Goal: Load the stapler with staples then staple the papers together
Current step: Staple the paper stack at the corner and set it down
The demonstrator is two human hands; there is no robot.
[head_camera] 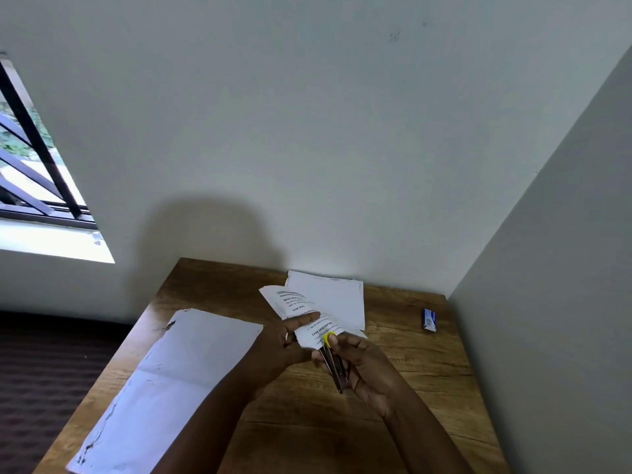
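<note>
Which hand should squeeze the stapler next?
Right. The right hand already grips the stapler, whose yellow-tipped nose sits at the edge of the printed papers. The left hand is pinching those papers, so it should probably just steady them.

Around the hands, the desk [427, 388] shows bare wood to the right, up to the small blue box [429, 319] near the side wall [564, 268]. Left lies a large white sheet [164, 381]; behind, loose papers [328, 295] against the back wall.
</note>
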